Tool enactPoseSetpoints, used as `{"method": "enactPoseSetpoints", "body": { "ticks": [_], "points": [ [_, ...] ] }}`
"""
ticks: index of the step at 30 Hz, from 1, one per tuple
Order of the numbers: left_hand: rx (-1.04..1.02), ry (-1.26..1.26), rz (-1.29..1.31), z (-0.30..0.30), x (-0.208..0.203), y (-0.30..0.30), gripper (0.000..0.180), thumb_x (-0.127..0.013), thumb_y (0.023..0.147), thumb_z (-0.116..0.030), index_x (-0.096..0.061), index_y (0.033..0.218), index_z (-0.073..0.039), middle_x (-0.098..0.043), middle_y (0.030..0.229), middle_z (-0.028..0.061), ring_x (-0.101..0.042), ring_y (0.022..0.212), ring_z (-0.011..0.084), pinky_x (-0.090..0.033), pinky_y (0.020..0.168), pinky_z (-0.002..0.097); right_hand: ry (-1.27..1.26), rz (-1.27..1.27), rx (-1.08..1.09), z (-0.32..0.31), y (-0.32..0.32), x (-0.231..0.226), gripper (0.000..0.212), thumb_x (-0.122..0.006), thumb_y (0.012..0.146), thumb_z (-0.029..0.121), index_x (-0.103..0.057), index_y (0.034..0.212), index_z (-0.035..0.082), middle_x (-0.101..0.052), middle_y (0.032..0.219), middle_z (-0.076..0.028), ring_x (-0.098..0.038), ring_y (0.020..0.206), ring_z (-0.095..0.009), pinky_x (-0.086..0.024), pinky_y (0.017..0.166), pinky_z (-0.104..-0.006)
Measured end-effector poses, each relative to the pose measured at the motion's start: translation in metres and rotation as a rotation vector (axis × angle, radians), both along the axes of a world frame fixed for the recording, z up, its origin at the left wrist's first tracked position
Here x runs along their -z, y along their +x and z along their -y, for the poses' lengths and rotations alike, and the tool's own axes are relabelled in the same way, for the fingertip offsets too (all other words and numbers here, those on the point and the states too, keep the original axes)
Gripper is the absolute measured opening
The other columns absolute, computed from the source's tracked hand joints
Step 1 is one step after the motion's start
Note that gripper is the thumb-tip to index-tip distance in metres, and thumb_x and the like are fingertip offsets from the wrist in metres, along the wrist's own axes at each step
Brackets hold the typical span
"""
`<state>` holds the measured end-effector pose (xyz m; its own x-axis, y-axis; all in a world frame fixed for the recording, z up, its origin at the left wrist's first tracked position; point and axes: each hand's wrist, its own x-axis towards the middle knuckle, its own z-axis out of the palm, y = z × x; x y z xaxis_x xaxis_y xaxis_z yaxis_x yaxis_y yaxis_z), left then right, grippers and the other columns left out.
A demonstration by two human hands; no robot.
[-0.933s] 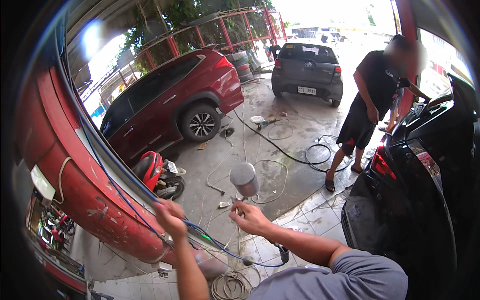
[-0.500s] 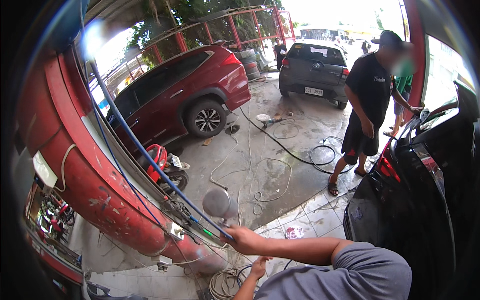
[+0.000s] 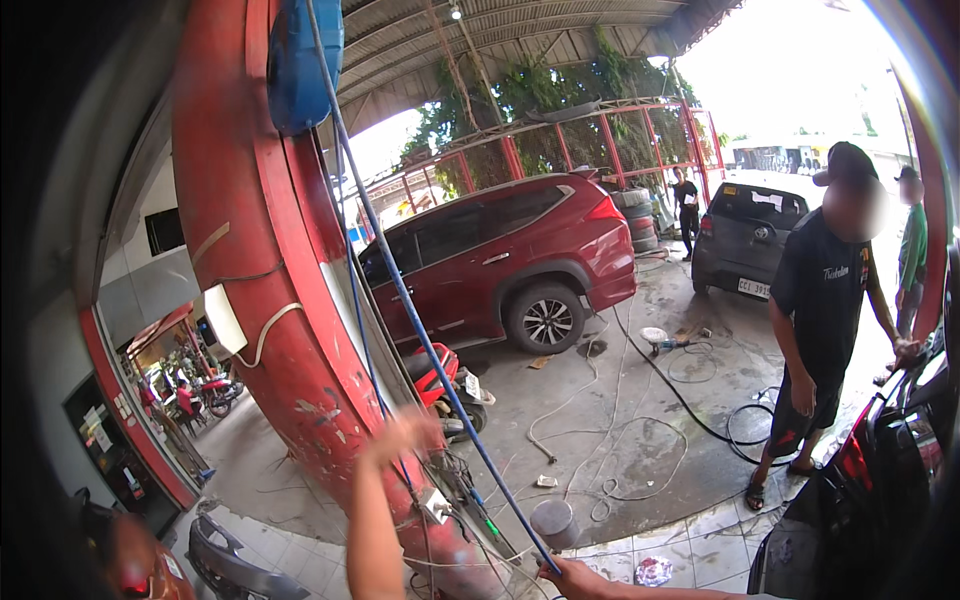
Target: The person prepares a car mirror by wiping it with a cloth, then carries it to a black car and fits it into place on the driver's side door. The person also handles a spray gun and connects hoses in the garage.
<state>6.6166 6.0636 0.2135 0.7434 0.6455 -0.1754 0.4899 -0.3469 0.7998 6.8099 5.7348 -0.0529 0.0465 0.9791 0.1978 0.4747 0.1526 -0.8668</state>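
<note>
My right hand [image 3: 580, 580], at the lower edge right of the middle, is closed on a spray gun, its body mostly hidden. The gun's grey metal cup [image 3: 554, 523] stands up above the fingers. From the same hand a taut blue air hose [image 3: 438, 365] runs up and left to a blue hose reel [image 3: 303, 75] beside the red pillar. My left hand [image 3: 403, 437] is raised in front of the pillar, close to the hose. Motion smears its fingers, so I cannot tell what they do.
The red pillar [image 3: 290, 330] carries an outlet box [image 3: 435, 505]. Behind it are a red motorcycle [image 3: 440, 385] and a red SUV [image 3: 510, 265]. Cords [image 3: 640, 440] trail over the floor. A person in black [image 3: 825, 290] stands at right by a black car [image 3: 850, 510]. A loose bumper [image 3: 235, 560] lies lower left.
The view has swung left and up. My left hand has risen from low beside my right arm to the front of the pillar. The right hand keeps the spray gun and hose.
</note>
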Motion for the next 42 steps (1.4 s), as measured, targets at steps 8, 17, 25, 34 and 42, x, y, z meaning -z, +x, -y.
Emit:
{"method": "enactPoseSetpoints", "body": {
  "ticks": [8,17,25,34,42],
  "points": [
    [-0.227,0.308,1.377,0.164,-0.481,0.103,0.041,-0.048,0.105,-0.043,-0.057,0.108,-0.003,-0.051,0.069,0.0020,-0.042,0.052,0.0122,-0.033,0.046,0.0272,0.035,-0.090,-0.084,-0.013,-0.027,0.013,0.029,-0.054,0.103,0.034,-0.052,0.119,0.009,-0.067,0.100,-0.025,-0.062,0.095,-0.049,-0.049,0.079,-0.0533],
    [-0.369,0.581,1.446,0.106,-0.259,0.085,0.025,-0.051,0.105,-0.028,-0.061,0.108,-0.005,-0.046,0.070,0.0031,-0.038,0.056,0.0145,-0.027,0.046,0.0299,-0.116,-0.405,0.125,-0.039,0.040,0.049,0.020,-0.063,0.101,0.029,-0.061,0.103,0.009,-0.067,0.089,-0.005,-0.059,0.084,-0.017,-0.049,0.083,-0.0354],
    [-0.479,0.840,0.662,0.103,0.271,0.047,0.030,-0.048,0.105,-0.026,-0.062,0.100,-0.001,-0.059,0.078,0.0210,-0.056,0.071,0.0415,-0.041,0.060,0.0498,-0.053,-0.498,0.074,-0.058,0.044,-0.059,0.028,-0.064,0.101,0.037,-0.061,0.103,0.009,-0.058,0.074,-0.001,-0.055,0.069,-0.013,-0.047,0.064,-0.0318],
    [-0.231,0.242,0.273,0.267,0.418,0.071,0.029,-0.053,0.103,-0.029,-0.066,0.091,-0.006,-0.070,0.069,0.0110,-0.070,0.068,0.0332,-0.052,0.063,0.0459,0.118,-0.195,0.081,-0.048,0.007,-0.055,0.032,-0.065,0.098,0.039,-0.065,0.110,0.009,-0.065,0.091,-0.023,-0.061,0.084,-0.043,-0.049,0.076,-0.0454],
    [0.804,-0.015,-0.799,0.132,0.373,-0.014,0.057,-0.066,0.094,-0.044,-0.056,0.143,-0.017,-0.052,0.148,0.0153,-0.053,0.131,0.0308,-0.045,0.107,0.0408,0.014,-0.227,0.075,-0.036,-0.002,-0.034,0.030,-0.062,0.100,0.035,-0.066,0.109,0.007,-0.066,0.092,-0.021,-0.063,0.084,-0.033,-0.049,0.078,-0.0425]
  ]
}}
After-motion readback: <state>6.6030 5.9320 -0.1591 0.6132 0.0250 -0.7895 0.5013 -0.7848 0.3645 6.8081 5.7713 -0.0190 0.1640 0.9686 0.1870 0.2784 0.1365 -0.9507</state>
